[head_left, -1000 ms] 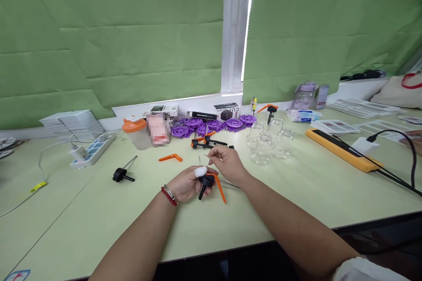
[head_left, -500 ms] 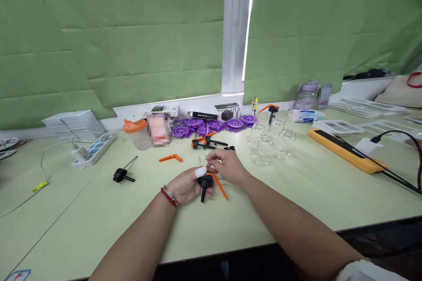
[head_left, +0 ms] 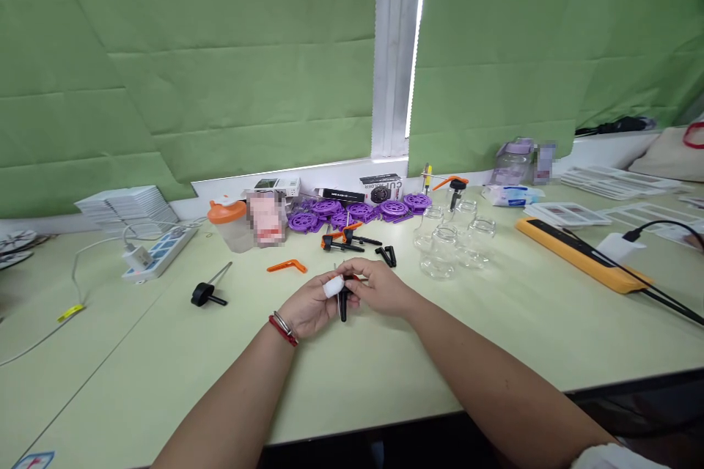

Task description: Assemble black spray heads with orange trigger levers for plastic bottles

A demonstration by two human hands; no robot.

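Head view: left hand (head_left: 308, 306) & right hand (head_left: 375, 289) together, pinching black pump part (head_left: 343, 300); prob. light, stiff plastic; grip by stem.

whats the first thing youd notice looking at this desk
Both hands meet at the middle of the pale green table: the left hand, one fingertip wrapped in white, and the right hand close together on a small black pump part. Behind them lies a heap of purple wheels, with clear glass jars to its right.
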